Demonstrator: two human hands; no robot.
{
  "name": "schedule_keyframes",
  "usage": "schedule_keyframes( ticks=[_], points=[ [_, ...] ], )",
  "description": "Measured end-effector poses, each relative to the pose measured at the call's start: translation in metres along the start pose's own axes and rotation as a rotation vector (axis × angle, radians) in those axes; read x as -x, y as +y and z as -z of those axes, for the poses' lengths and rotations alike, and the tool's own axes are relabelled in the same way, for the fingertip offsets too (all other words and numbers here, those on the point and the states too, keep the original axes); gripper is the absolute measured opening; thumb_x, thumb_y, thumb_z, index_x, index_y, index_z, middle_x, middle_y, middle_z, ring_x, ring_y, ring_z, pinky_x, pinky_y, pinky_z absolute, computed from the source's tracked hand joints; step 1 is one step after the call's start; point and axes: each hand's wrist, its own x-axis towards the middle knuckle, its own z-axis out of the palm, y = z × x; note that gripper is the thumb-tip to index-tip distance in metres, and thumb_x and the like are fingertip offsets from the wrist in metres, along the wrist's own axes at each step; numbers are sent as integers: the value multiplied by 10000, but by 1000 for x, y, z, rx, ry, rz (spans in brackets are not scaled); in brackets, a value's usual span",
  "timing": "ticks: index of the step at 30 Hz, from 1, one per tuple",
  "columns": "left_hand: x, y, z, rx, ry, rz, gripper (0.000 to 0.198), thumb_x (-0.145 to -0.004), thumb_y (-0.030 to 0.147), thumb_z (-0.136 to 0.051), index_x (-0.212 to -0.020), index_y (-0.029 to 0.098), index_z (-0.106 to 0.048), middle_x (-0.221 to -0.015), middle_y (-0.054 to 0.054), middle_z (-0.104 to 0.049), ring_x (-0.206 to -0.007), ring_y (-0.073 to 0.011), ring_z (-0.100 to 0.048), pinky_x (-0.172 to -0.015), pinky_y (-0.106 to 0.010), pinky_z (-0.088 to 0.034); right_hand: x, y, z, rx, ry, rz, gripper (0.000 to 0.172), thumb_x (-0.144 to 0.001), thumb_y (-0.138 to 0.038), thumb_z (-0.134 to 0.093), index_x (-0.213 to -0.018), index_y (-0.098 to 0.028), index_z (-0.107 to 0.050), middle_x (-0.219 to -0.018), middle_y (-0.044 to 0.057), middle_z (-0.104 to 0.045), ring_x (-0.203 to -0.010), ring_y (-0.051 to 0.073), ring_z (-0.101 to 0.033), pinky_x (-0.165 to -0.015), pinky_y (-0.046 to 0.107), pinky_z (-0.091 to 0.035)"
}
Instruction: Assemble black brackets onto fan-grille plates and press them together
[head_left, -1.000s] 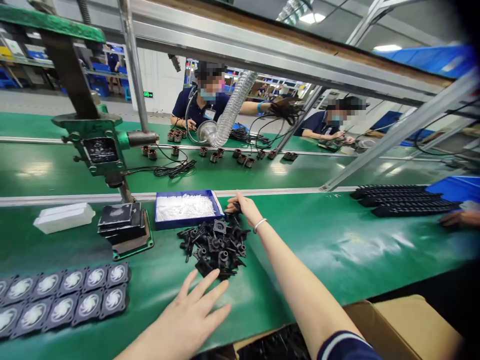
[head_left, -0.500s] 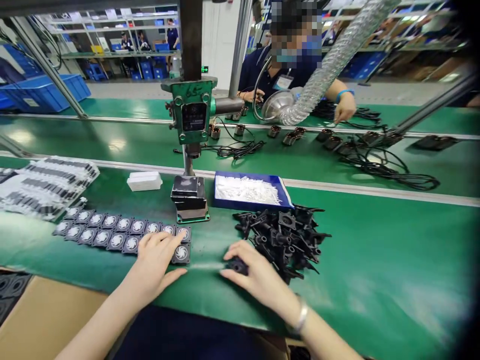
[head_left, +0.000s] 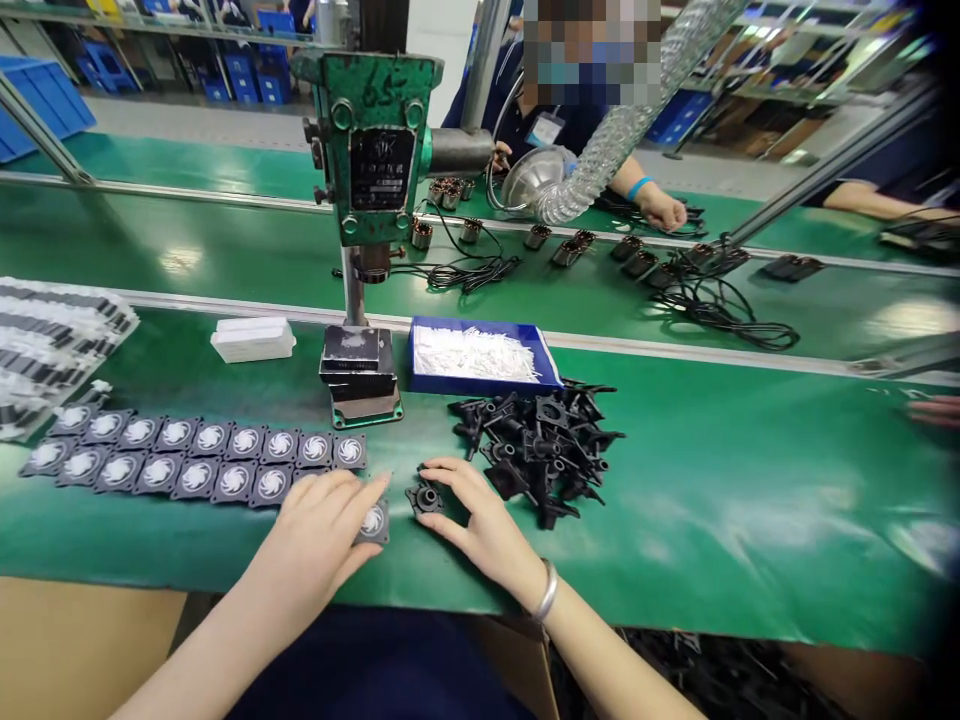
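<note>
My left hand (head_left: 322, 525) grips a small black square fan (head_left: 373, 522) with a white swirl on its face, thumb at the near edge and fingers over the far side. That fan sits at the right end of two rows of like fans (head_left: 196, 475) lying on the green bench. In my right hand (head_left: 480, 520) a black plastic part (head_left: 426, 498) with a flanged base and round hub is pinched between thumb and fingers, low over the bench and just right of the held fan. A heap of similar black parts (head_left: 540, 450) lies behind my right hand.
A green hand press (head_left: 375, 150) rises over its black base block (head_left: 352, 350). Beside the base are a blue tray (head_left: 487, 385) of white sticks and a white box (head_left: 253, 340). White trays (head_left: 52, 350) are stacked left. Across the bench, a co-worker's hand (head_left: 661, 208) is near copper-wound coils.
My right hand has drawn the black part leftward, away from the heap and closer to the fans. My left hand has shifted the end fan slightly out of its row. The view has tilted down.
</note>
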Motion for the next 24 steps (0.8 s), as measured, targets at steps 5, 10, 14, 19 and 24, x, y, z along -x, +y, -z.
schedule_keyframes(
  ticks=[5, 10, 14, 19, 24],
  points=[
    [9, 15, -27, 360, -64, 81, 700, -898, 231, -644, -1488, 273, -270, -1310, -66, -613, -1183, -215, -590, -996, -345, -488, -5, -1, -4, -59, 29, 1, 94, -887, -254, -672, -969, -214, -650, -1176, 97, -615, -1142, 223, -586, -994, 423, -485],
    [9, 12, -54, 708, 6, 274, 723, -856, 262, -707, -1444, 372, -301, -1255, -6, -648, -1179, -195, -608, -1057, -378, -478, -1, 4, 1, -59, 36, 0, 128, -873, -258, -688, -987, -216, -647, -1197, 104, -611, -1158, 221, -587, -997, 416, -490],
    [5, 10, -65, 955, 48, 384, 698, -835, 253, -731, -1401, 373, -340, -1242, -8, -646, -1203, -191, -601, -1070, -389, -475, -1, 3, 12, -75, 82, 7, 117, -839, -249, -729, -906, -207, -643, -1154, 95, -632, -1111, 215, -614, -969, 397, -507],
    [3, 11, -67, 1041, 61, 413, 699, -816, 220, -746, -1387, 351, -365, -1186, -23, -648, -1183, -197, -613, -1055, -390, -487, -7, -30, 28, -143, 169, 87, 163, -821, -221, -751, -920, -228, -621, -1068, 56, -645, -1087, 200, -613, -953, 376, -508],
    [-1, 12, -63, 1068, 102, 353, 676, -820, 156, -716, -1377, 341, -380, -1141, -23, -640, -1079, -172, -652, -962, -314, -538, -16, -56, 18, -191, 44, 242, 231, -802, -210, -771, -956, -217, -599, -1015, 51, -646, -1083, 197, -595, -929, 361, -514]
  ],
)
